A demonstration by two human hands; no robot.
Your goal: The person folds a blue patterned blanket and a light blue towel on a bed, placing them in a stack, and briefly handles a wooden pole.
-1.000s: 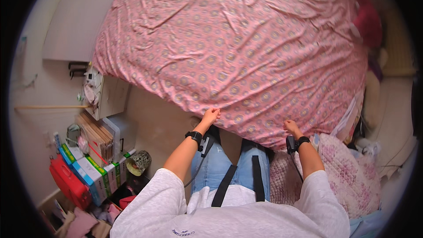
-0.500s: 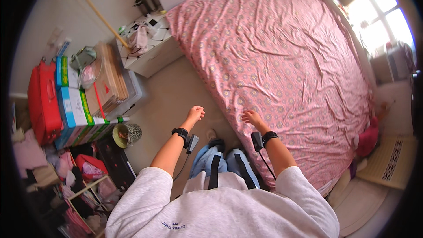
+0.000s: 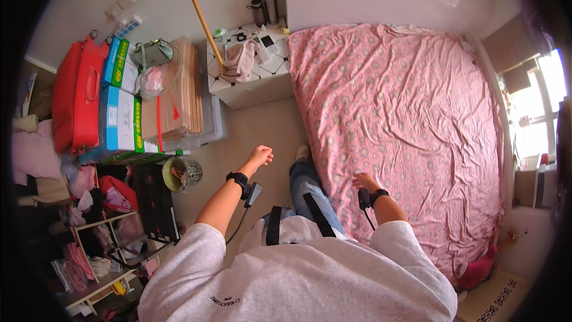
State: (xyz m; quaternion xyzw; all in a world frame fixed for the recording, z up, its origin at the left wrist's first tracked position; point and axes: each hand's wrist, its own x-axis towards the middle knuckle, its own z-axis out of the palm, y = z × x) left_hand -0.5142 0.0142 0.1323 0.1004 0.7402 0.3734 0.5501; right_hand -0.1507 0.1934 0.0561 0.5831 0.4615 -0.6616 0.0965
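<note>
My left hand hangs over the floor, its fingers curled into a loose fist with nothing visible in them. Above the near left side of the bed, my right hand has its fingers loosely stretched and holds nothing. A wrinkled pink patterned sheet covers the bed; whether my right hand touches it I cannot tell. Each wrist wears a black band with a small dark device and cable. One of my legs, in blue jeans, is forward beside the bed's edge.
A bedside cabinet bears a pink cloth, bottles and small items; a wooden pole leans there. Left are a red suitcase, boxes, flattened cardboard, a wastebasket and a clothes-filled shelf.
The view has turned, so bed and cabinet sit further right and lower in the picture. One leg has stepped forward. My right hand has shifted slightly right and nearer, its fingers looser.
</note>
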